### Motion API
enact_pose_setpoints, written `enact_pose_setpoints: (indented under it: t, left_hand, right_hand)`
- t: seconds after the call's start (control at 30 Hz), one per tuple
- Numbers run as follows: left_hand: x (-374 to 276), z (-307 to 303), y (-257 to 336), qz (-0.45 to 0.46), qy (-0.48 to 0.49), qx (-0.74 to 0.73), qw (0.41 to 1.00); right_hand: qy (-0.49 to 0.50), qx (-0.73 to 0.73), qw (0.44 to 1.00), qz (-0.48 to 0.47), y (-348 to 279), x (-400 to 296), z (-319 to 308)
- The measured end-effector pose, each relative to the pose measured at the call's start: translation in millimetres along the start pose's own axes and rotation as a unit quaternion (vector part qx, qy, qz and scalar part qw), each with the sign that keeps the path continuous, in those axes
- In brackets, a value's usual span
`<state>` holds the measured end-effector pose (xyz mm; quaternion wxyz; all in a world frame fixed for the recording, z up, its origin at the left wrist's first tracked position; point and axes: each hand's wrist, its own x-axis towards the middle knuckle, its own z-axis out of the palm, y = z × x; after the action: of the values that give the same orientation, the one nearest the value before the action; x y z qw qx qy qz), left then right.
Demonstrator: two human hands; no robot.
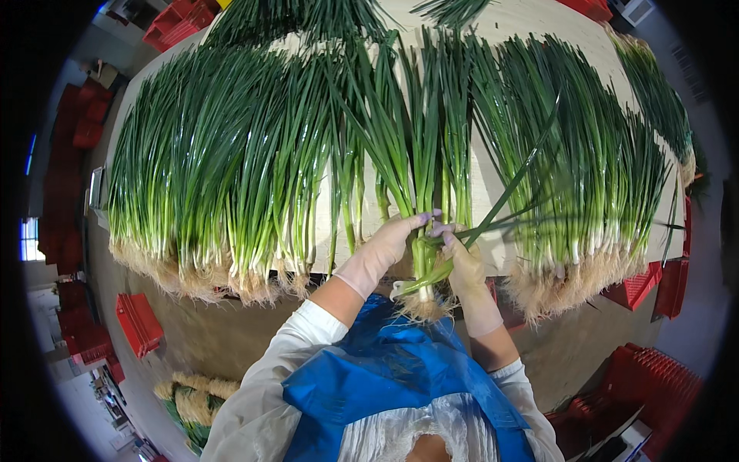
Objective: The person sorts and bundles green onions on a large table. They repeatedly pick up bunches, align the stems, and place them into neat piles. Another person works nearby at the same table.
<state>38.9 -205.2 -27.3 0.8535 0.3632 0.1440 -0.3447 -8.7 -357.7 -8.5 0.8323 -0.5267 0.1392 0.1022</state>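
Note:
Both my hands wear thin pale gloves and meet at a small bunch of green onions (423, 254) at the table's front edge. My left hand (392, 237) grips the bunch's stalks from the left. In my right hand (465, 260), on the other side, is a long green leaf (514, 179) that crosses the stalks and slants up to the right. A bent green stalk lies across the bunch lower down, above its pale, stringy roots. More green onions are laid side by side in a wide row on the left (231, 161) and another on the right (583, 161), with roots towards me.
The pale tabletop (493, 231) shows between the rows. Further green onions lie across its far side. Red plastic crates stand on the floor at the left (138, 323) and in stacks at the lower right (641, 392). Bundled green onions (196, 398) lie at the lower left.

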Motion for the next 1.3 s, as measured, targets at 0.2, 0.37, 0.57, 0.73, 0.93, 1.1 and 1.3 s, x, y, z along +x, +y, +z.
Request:
enact_pose_setpoints:
  t: [0.2,0.37,0.57,0.73,0.93,1.1,1.3]
  left_hand:
    - [23.2,23.4,-11.9,-0.042,0.097,0.012,0.994]
    - [55.1,39.3,-33.1,-0.03,0.173,0.012,0.984]
    - [61.9,75.7,-58.6,0.009,0.173,0.04,0.984]
    - [78.7,59.0,-38.7,0.033,0.247,0.064,0.966]
    - [58.5,42.7,-26.4,0.04,0.05,-0.013,0.998]
    - [36.3,54.9,-32.8,0.057,-0.019,-0.013,0.998]
    - [15.4,60.7,-38.5,0.064,-0.041,-0.048,0.996]
  right_hand:
    - [0.078,-0.014,0.997,0.008,-13.7,-35.0,-25.5]
    - [0.12,0.093,0.988,0.021,-46.3,-93.4,-54.3]
    - [0.148,0.106,0.983,-0.015,-74.1,-147.8,-87.9]
    - [0.273,0.044,0.96,0.041,-118.8,-198.3,-103.5]
    - [0.437,0.069,0.888,-0.129,-124.1,-243.7,-232.1]
    - [0.477,-0.265,0.838,0.024,-68.6,-224.0,-410.1]
    - [0.353,-0.232,0.906,-0.038,-136.5,-190.2,-292.8]
